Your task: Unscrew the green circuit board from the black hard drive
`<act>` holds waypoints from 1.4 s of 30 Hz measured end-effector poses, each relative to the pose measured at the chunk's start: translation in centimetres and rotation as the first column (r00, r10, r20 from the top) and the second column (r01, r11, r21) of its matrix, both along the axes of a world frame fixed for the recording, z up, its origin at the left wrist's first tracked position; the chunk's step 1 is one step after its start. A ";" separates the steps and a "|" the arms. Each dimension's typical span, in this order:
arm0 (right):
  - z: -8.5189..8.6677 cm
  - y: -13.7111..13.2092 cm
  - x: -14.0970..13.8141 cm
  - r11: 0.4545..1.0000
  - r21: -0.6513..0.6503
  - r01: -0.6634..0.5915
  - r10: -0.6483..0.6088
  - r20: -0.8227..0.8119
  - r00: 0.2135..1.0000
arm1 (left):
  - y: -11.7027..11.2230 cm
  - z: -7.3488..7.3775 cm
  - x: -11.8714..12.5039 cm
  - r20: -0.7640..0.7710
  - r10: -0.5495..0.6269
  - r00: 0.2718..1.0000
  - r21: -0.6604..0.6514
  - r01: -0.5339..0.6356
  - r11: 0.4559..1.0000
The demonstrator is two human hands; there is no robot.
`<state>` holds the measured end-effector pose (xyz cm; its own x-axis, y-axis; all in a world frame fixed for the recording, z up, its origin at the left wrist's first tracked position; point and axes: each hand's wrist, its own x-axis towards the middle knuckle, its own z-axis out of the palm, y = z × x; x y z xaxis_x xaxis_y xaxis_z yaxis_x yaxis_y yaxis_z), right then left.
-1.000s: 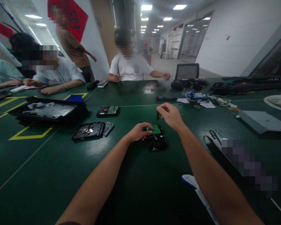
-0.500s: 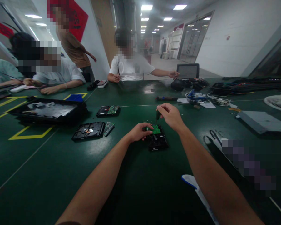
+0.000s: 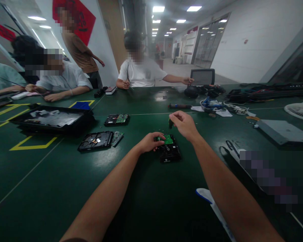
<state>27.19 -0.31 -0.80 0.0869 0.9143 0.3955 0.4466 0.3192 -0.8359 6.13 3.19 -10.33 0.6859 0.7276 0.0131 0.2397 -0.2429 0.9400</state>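
On the green table in front of me lies a black hard drive (image 3: pixel 170 153) with a green circuit board (image 3: pixel 168 139) on its far part. My left hand (image 3: pixel 151 142) grips the drive's left side, its fingers bent, with fingertips at the board. Pinched in my right hand (image 3: pixel 183 122) is a screwdriver (image 3: pixel 170 123), held upright, its tip pointing down at the board's far edge. Whether the tip touches a screw is too small to tell. A few tiny screws (image 3: pixel 161 130) lie just beyond the drive.
Left of my hands are an opened hard drive (image 3: pixel 95 141), a loose circuit board (image 3: pixel 117 137), another drive (image 3: pixel 116 119) and a black tray (image 3: pixel 53 119). Rightward lie a grey metal box (image 3: pixel 285 130), cables (image 3: pixel 209 104) and another tool (image 3: pixel 179 106). Co-workers sit across the table.
The screwdriver has turned slightly in my right fingers. The near end of the hard drive has shifted a little left. My left hand stays in place.
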 end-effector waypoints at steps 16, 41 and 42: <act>0.1 0.0 -0.1 1.000 0.007 -0.013 0.013 -0.012 1.000 | 0.0 -0.2 0.0 0.007 -0.003 1.000 -0.003 0.003 1.000; 0.0 0.1 -0.1 0.991 -0.031 -0.127 0.123 -0.101 0.987 | 0.1 -0.3 0.0 0.019 -0.017 1.000 0.009 0.017 1.000; -0.1 0.2 0.0 0.992 -0.034 -0.119 0.116 -0.089 0.989 | 0.1 -0.3 0.0 0.022 -0.018 1.000 0.012 0.018 1.000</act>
